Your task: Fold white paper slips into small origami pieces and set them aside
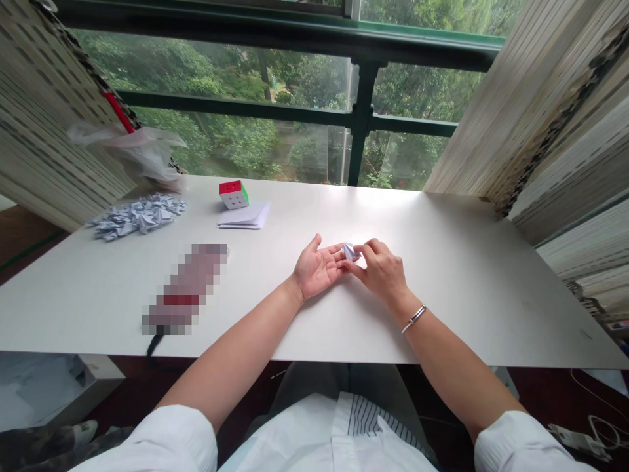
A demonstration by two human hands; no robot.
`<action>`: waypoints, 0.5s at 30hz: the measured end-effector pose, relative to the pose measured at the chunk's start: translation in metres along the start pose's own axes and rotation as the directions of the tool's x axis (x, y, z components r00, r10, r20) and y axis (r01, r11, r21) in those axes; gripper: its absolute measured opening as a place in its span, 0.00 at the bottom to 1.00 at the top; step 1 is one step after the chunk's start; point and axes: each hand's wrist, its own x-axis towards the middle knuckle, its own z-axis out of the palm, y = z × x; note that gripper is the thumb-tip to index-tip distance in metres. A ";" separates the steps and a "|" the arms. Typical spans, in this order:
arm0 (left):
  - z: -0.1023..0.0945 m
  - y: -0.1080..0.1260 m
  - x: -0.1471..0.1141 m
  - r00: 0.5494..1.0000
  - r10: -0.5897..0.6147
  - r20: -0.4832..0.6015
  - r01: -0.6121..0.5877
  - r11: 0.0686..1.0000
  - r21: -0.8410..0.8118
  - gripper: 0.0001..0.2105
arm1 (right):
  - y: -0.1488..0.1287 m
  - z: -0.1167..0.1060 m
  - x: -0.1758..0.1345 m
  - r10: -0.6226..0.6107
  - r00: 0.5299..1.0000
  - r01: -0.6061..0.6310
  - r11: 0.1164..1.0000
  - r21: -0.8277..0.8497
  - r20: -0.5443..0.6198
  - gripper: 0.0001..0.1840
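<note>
A small piece of folded white paper (349,252), pointed like an origami shape, is at the middle of the table. My right hand (382,267) comes from the right and pinches it between thumb and fingers. Palm up, my left hand (320,267) lies with its thumb raised and its fingers stretched out beneath the paper. The fingertips of both hands meet around the piece, so part of it is hidden. Whether the left fingers also grip the paper is hard to see; they look flat.
On the white table (472,282), a pile of folded paper pieces (140,216) lies far left. A puzzle cube (234,194) stands on white paper sheets (246,215). A blurred-out oblong object (187,288) with a black cord lies front left. Behind is a window.
</note>
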 end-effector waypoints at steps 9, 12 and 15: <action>0.001 -0.001 -0.001 0.999 0.046 0.019 -0.046 0.999 -0.010 0.29 | -0.005 0.003 -0.001 0.052 0.999 -0.052 0.997 -0.054 -0.011 0.21; 0.003 -0.001 -0.002 0.999 0.049 0.022 -0.049 0.999 -0.007 0.29 | -0.006 0.004 -0.001 0.090 0.995 -0.092 0.993 -0.067 -0.031 0.22; 0.004 0.000 -0.002 0.999 0.034 0.035 -0.034 0.999 -0.010 0.31 | -0.007 0.004 0.000 0.135 0.990 -0.137 0.987 -0.085 -0.028 0.22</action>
